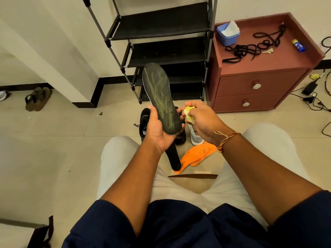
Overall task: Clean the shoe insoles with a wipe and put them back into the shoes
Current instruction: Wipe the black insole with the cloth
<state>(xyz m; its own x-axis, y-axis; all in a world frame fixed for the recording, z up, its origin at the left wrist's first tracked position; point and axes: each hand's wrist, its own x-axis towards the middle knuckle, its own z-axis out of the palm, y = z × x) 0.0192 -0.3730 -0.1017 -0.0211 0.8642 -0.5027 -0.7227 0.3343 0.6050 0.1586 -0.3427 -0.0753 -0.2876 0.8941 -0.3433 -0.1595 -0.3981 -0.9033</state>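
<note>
Insole count first: one dark insole (162, 99) in your left hand (157, 129), one more black insole (173, 158) on the floor at 6 o'clock from that hand, two orange insoles (198, 154) overlapping at 5 o'clock. Four total.

Shoes: black sneaker (144, 122) at 9 o'clock of the held heel, white sneaker (195, 136) at 4 o'clock, and a dark shoe (180, 136) mostly hidden under your hand. I count three in view; a fourth may be hidden.

Left fingers are curled round the heel end, thumb on one edge, fingertips on the other, toe pointing up toward 12. Right hand (200, 120) has fingers bunched, pinching a crumpled yellow wipe (188, 113) just beside the insole's edge, not clearly touching it.

Risks, my read:
- Only the heel is gripped, so pressing near the toe will flex it or lever it out of your hand.
- The wipe is balled up small, so it may smear more than lift; streaks already show on the surface.
- Black and orange lie mixed, so they could go back into the wrong shoe.

Spare wipes: one blue tub (227, 35) on the red cabinet (259, 77) at 2 o'clock.
</note>
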